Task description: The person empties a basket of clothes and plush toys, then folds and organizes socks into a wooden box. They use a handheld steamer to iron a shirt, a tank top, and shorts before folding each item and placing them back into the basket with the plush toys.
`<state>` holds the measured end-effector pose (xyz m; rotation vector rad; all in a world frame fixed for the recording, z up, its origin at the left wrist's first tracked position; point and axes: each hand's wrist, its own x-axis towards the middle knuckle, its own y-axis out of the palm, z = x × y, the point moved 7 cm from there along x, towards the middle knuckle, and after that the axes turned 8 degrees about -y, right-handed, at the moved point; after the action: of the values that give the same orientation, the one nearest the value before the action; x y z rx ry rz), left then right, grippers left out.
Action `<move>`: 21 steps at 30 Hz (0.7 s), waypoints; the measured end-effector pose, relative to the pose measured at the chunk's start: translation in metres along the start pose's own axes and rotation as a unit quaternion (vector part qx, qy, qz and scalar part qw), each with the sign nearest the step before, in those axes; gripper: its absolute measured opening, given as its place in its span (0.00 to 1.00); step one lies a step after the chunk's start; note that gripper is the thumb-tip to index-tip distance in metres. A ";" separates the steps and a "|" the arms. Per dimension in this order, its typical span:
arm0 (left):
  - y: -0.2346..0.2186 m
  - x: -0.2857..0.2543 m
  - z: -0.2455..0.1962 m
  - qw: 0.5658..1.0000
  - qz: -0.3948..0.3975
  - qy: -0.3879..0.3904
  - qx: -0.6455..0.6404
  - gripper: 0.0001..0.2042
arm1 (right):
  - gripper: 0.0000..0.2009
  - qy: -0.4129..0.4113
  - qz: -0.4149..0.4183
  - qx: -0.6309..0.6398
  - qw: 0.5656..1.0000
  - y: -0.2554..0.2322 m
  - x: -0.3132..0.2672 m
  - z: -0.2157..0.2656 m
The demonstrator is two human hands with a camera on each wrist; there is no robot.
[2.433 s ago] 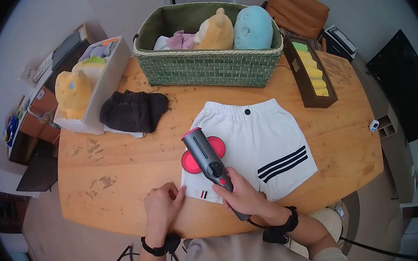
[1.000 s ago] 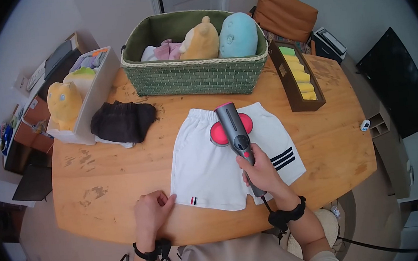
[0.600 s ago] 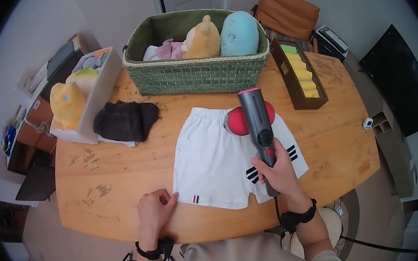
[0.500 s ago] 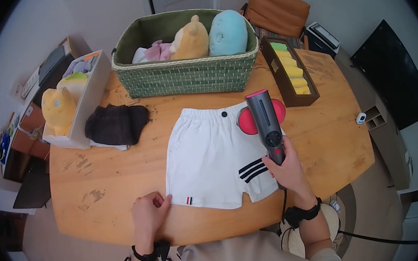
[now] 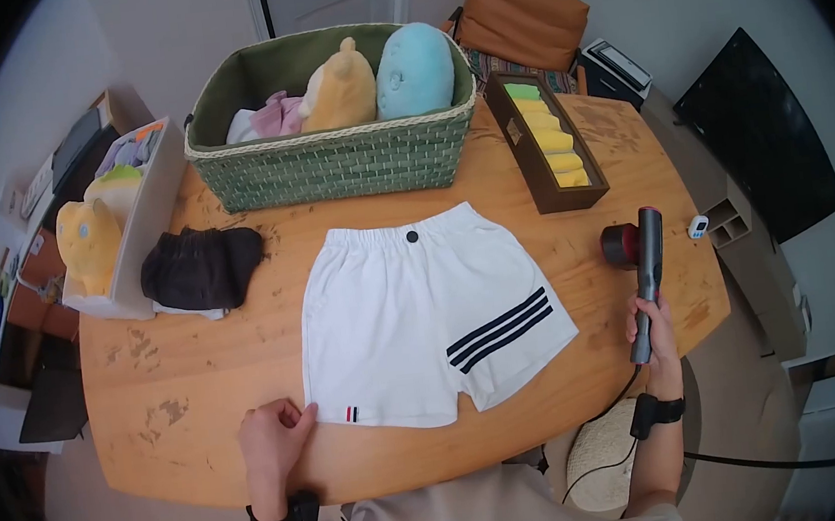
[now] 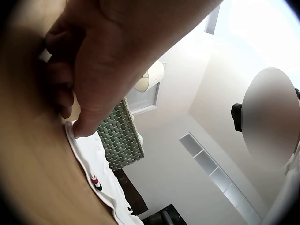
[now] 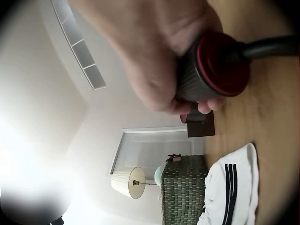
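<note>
White shorts (image 5: 393, 323) with a black button and three black stripes lie flat on the wooden table (image 5: 195, 352). At their lower left corner, the left hand (image 5: 276, 437) pinches the hem between thumb and fingers; the left wrist view shows the thumb (image 6: 89, 123) on the hem. The right hand (image 5: 653, 330), off to the right of the shorts, grips the handle of a grey handheld device (image 5: 650, 263) with a dark red round head. Its corded end (image 7: 220, 65) shows in the right wrist view. Whether the device touches the table, I cannot tell.
Behind the shorts stands a green woven basket (image 5: 329, 174) with plush toys. Dark folded clothes (image 5: 202, 269) and a white box (image 5: 148, 226) are at left. A brown box (image 5: 518, 150) of yellow rolls is back right; the device's cord (image 5: 617, 404) hangs over the front edge.
The right hand has carried the device from over the shorts to the table's right side, turning its head leftward. The left hand has stayed at the hem corner. The view has shifted right.
</note>
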<state>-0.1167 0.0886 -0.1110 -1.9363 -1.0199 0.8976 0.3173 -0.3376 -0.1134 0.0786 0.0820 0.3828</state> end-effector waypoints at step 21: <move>0.000 -0.001 0.004 1.000 0.002 0.004 -0.012 0.17 | 0.27 0.127 -0.050 -0.110 0.984 -0.084 0.060 -0.029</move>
<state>-0.1203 0.0886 -0.1130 -1.9608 -1.0271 0.8837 0.4010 -0.3913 -0.1540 -0.1933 0.2936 0.2970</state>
